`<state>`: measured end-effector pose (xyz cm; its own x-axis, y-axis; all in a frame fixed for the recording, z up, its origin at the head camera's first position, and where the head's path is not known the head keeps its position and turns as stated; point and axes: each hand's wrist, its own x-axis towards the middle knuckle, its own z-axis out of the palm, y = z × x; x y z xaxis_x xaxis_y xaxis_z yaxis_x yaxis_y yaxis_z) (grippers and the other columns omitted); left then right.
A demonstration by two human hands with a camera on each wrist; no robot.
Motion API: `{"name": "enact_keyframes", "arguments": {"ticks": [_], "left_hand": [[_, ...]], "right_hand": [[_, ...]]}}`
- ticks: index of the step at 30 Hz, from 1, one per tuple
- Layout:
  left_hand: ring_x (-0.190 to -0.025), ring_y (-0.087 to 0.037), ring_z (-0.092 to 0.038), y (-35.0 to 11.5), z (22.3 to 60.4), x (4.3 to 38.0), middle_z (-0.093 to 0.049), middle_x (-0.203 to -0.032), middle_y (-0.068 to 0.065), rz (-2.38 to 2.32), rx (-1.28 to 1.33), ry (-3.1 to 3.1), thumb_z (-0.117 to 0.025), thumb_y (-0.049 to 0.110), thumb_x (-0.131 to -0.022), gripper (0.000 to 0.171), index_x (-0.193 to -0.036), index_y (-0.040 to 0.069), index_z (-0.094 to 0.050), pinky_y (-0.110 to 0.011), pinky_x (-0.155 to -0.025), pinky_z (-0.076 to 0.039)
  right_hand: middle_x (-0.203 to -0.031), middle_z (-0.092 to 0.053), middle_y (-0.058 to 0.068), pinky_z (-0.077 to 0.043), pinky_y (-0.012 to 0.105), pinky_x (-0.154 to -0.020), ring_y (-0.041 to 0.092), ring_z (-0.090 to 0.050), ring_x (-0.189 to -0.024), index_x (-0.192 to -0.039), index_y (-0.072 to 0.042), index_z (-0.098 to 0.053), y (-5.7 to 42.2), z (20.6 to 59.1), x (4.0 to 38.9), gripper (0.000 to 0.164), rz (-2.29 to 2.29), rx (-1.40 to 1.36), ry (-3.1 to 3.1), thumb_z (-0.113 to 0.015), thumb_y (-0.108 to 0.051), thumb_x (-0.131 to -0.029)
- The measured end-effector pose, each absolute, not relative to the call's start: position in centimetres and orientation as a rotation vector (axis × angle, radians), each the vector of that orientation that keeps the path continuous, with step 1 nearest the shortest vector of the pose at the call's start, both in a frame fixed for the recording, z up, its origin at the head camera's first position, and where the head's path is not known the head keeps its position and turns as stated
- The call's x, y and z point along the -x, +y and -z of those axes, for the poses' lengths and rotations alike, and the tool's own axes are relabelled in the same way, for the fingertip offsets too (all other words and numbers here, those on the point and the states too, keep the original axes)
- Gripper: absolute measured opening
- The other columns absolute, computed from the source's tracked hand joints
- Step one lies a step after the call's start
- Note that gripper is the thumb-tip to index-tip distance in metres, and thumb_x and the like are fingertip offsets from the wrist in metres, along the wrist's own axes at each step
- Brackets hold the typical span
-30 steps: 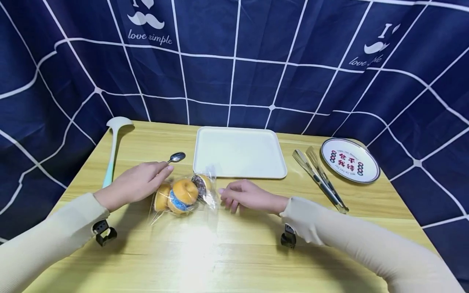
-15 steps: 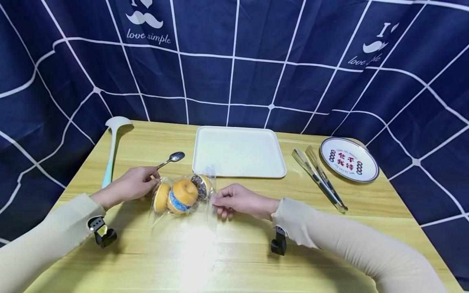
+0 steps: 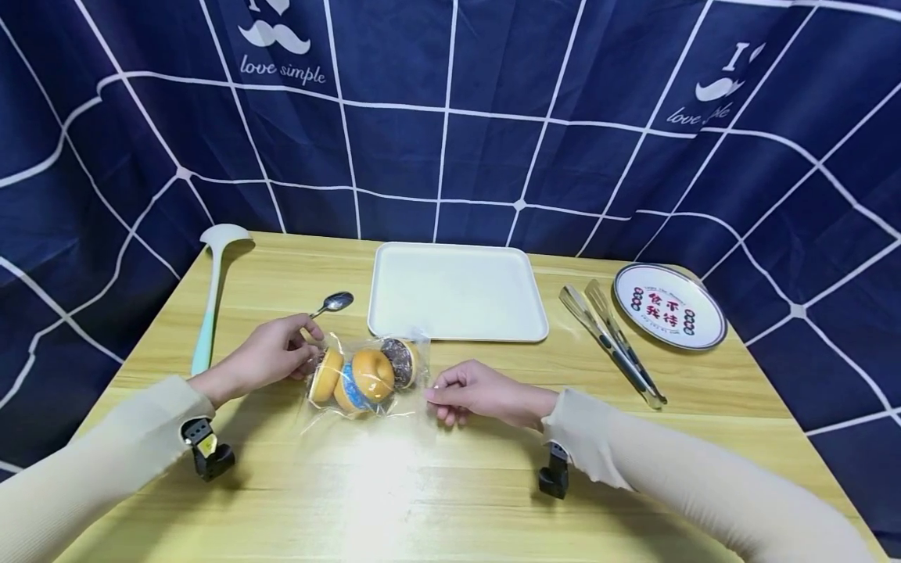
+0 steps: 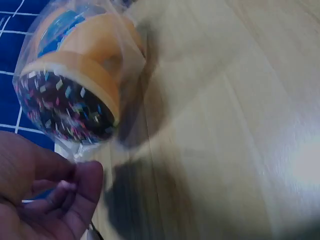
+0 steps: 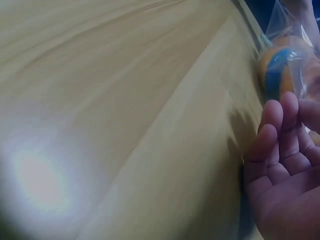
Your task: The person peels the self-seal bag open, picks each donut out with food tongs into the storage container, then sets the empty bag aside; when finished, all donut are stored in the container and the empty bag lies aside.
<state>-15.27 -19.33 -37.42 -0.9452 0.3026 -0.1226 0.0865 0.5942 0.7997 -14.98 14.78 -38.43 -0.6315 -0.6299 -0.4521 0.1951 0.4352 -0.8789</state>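
Observation:
A clear plastic bag (image 3: 415, 403) with three toy donuts stretches between my two hands. My left hand (image 3: 273, 356) pinches its left end between thumb and fingers. My right hand (image 3: 486, 395) pinches the opposite edge. Inside, the blue-iced donut (image 3: 373, 374) is in the middle and a dark-iced donut (image 3: 400, 362) at the right. The leftmost donut (image 3: 326, 377) shows dark icing with coloured sprinkles (image 4: 65, 107) in the left wrist view. Behind my left hand, a small metal spoon (image 3: 338, 301) has part of its handle hidden.
A white tray (image 3: 457, 293) lies at the back centre of the wooden table (image 3: 450, 500). Metal tongs (image 3: 612, 344) and a plate with red characters (image 3: 672, 305) are to the right. A pale green ladle (image 3: 213, 297) lies far left. Blue checked cloth (image 3: 450, 141) surrounds the back.
My left hand has gone from lying outstretched by the bag to pinching its left end. My right fingers have taken the right edge. Bag and donuts have shifted slightly right.

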Motion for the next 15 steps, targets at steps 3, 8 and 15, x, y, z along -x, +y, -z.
{"name": "enact_keyframes", "arguments": {"ticks": [3, 8, 15], "left_hand": [[-0.07, -0.017, -0.069, -18.4, 37.3, 15.4, -0.07, -0.085, -0.015, -1.306, -0.376, 2.578, -0.055, -0.003, -0.101, 0.016, -0.115, -0.006, -0.061, -0.027, -0.064, -0.063], [-0.073, -0.016, -0.071, -16.3, 37.5, 15.3, -0.069, -0.087, -0.016, -1.363, -0.496, 2.564, -0.054, -0.007, -0.1, 0.015, -0.111, -0.007, -0.063, -0.027, -0.067, -0.064], [-0.071, -0.013, -0.067, -12.8, 38.3, 15.4, -0.069, -0.088, -0.017, -1.431, -0.591, 2.546, -0.055, -0.007, -0.1, 0.014, -0.108, -0.007, -0.067, -0.026, -0.066, -0.063]], "right_hand": [[-0.078, -0.07, -0.003, -0.054, 0.018, -0.064, 0.008, -0.065, -0.07, -0.097, 0.004, -0.068, 16.6, 38.5, 14.6, 0.026, 1.274, 0.377, 1.886, -0.061, -0.02, -0.105], [-0.076, -0.073, -0.002, -0.054, 0.018, -0.061, 0.008, -0.069, -0.068, -0.098, 0.008, -0.067, 19.5, 38.4, 13.8, 0.029, 1.232, 0.403, 1.898, -0.063, -0.02, -0.105], [-0.075, -0.073, -0.001, -0.054, 0.018, -0.058, 0.008, -0.07, -0.066, -0.096, 0.007, -0.067, 23.1, 38.1, 12.5, 0.028, 1.21, 0.356, 1.922, -0.066, -0.02, -0.103]]}}
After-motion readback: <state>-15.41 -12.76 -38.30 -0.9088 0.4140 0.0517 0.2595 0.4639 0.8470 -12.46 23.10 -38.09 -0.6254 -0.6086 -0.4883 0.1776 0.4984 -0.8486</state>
